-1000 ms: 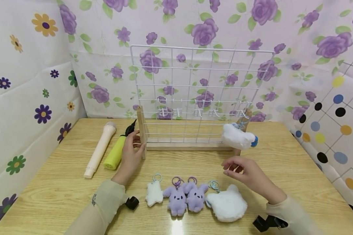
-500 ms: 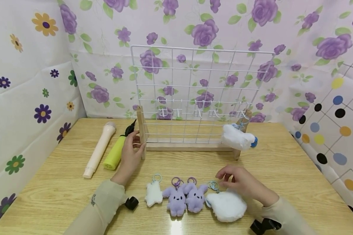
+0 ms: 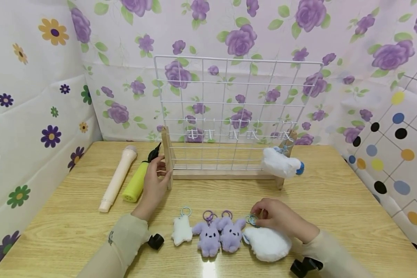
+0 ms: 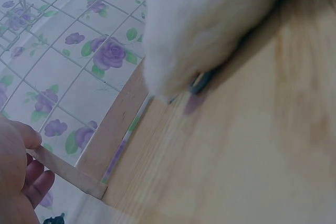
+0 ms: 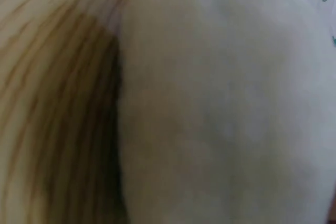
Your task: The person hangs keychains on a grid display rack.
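Note:
My left hand [image 3: 155, 185] grips the wooden end post [image 3: 166, 154] of a white wire grid rack [image 3: 226, 112], thumb on one side and fingers on the other. In the left wrist view the thumb and fingers [image 4: 39, 182] straddle that wood. My right hand [image 3: 281, 216] is at the blue key ring [image 3: 251, 220] of a white plush keychain [image 3: 269, 245], finger and thumb apart around the ring. White plush [image 5: 220, 103] fills most of the right wrist view and hides the fingers. Another white plush keychain [image 3: 280, 163] with a blue tip hangs at the rack's right end.
Two purple bunny keychains [image 3: 209, 239] and a small white plush keychain [image 3: 182, 230] lie along the front. A yellow-green hand pump [image 3: 136, 183] and a pale microphone-shaped tube [image 3: 119, 179] lie left of the rack. Several white hooks [image 3: 234, 134] sit on the grid.
My right hand has moved left and down from near the hanging plush to the ring of the white plush on the table. My left hand has stayed on the post.

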Tool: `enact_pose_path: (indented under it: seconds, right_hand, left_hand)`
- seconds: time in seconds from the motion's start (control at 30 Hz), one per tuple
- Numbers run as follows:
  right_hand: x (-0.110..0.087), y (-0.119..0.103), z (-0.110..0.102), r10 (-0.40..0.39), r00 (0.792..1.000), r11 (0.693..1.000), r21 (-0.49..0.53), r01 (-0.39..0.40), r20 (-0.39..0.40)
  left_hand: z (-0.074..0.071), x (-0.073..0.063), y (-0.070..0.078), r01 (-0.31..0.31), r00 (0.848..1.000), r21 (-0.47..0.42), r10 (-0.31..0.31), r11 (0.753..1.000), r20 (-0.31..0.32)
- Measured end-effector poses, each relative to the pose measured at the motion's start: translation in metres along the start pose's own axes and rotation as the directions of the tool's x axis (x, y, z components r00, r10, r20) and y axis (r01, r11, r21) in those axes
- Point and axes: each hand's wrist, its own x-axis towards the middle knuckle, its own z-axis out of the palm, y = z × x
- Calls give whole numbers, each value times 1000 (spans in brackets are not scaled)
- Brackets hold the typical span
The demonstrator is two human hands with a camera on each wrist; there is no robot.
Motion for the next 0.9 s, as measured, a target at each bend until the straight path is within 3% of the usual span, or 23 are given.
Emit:
enact_pose_path:
  seconds: [0.17, 0.43, 0.9]
  right_hand:
    - [3, -1, 4, 34, 999, 997, -73, -34, -1]
    - [5, -4, 6, 20, 1000, 990, -142, -21, -10]
    - [3, -4, 5, 75, 997, 994, -78, -74, 13]
  left_hand:
    - [0, 0, 0, -5, 1000, -1, 5, 1000, 1]
    - [-1, 0, 1, -6, 1000, -4, 6, 1000, 8]
    - [-1, 0, 1, 0, 1000, -6, 0, 1000, 11]
